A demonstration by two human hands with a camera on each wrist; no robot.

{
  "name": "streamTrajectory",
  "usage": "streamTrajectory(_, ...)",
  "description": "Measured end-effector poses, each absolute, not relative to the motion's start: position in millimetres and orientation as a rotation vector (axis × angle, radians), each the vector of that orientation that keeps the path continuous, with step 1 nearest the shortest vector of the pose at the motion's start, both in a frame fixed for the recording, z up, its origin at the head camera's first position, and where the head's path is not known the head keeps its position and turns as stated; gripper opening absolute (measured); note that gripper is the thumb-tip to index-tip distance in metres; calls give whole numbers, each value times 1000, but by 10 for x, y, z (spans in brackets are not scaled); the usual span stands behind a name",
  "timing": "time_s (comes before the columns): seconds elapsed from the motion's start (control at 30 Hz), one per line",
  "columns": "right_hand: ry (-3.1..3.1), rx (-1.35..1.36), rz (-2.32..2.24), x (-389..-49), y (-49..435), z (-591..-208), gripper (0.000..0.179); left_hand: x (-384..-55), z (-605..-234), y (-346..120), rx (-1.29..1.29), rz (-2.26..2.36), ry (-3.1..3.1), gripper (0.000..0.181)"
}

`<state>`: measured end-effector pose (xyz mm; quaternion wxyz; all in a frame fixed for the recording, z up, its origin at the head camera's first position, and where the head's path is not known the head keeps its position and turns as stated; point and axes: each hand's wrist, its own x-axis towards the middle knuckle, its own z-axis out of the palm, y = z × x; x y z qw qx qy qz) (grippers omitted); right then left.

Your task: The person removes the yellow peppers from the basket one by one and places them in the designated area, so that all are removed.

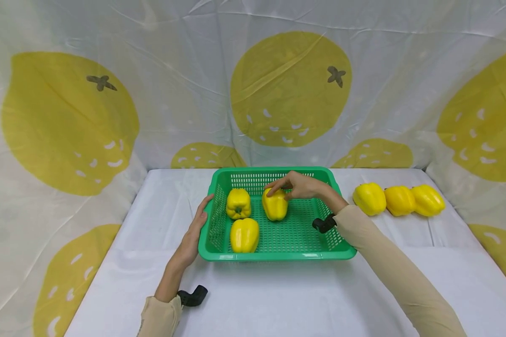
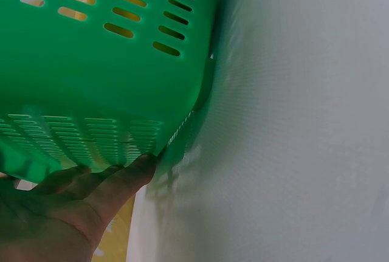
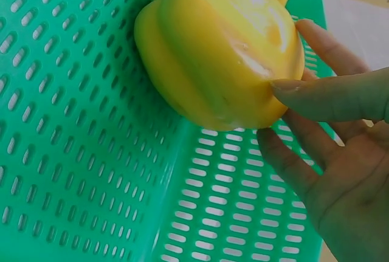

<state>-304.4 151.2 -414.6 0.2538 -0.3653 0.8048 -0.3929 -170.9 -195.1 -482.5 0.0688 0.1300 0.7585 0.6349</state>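
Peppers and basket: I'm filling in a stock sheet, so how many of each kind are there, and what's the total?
Green basket: 1
Yellow peppers: 6 (3 inside it, 3 outside)
Total: 7

A pale curtain (image 1: 185, 93) (creased, printed with big yellow lemons (image 1: 286, 93)) hangs behind a white-covered table (image 1: 286, 299).

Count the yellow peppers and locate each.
6: in the green basket, one back left, one front left, one in the right hand; three in a row on the table's right side.
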Motion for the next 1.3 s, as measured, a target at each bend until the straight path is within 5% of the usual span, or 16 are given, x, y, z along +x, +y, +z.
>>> streamTrajectory(0.93,2227,-1075,-1025,-3050,1485,-4116,48,-1699,-4828,-1965,427,1931,2238,50)
streamTrajectory(1.3,2512,-934,-1062,-2855,1585,-4083,32,-1704,-4834,-1973,424,1921,2248,51)
